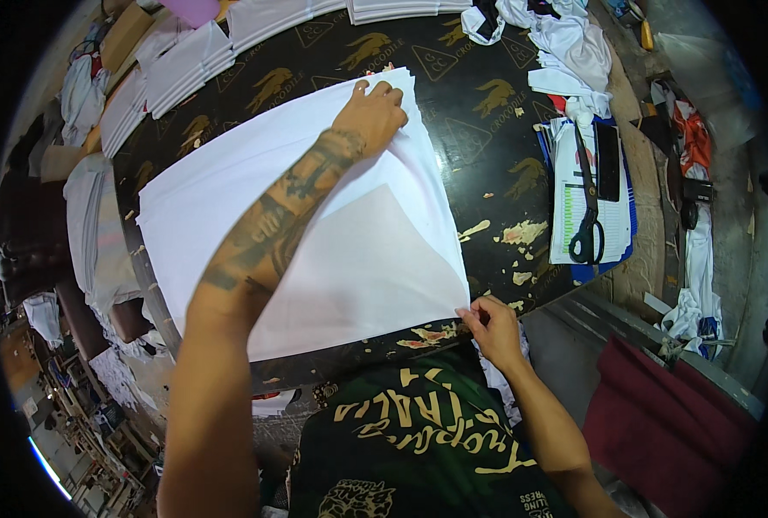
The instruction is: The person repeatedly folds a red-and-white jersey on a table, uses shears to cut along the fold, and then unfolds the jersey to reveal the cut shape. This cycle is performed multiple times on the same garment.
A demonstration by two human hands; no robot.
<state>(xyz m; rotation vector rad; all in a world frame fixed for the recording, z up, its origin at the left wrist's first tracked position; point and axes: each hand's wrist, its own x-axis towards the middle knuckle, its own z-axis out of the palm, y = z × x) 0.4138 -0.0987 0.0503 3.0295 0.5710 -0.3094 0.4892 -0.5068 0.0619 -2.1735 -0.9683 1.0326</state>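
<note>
A stack of flat white cloth pieces (220, 198) lies on the dark table, with a paler, greyish panel (367, 268) showing where the top sheet curves aside. My left hand (371, 116) reaches across to the far right corner, its fingers bent and closed on the cloth there; the fingertips are partly hidden. At the near right corner, by the table's front edge, my right hand (492, 326) pinches the cloth between thumb and fingers.
Folded white cloth stacks (190, 73) line the table's far left edge. Black scissors (587, 207) and a dark phone (607, 162) rest on papers at the right. Crumpled white fabric (569, 60) sits at the far right; maroon cloth (660, 423) hangs lower right.
</note>
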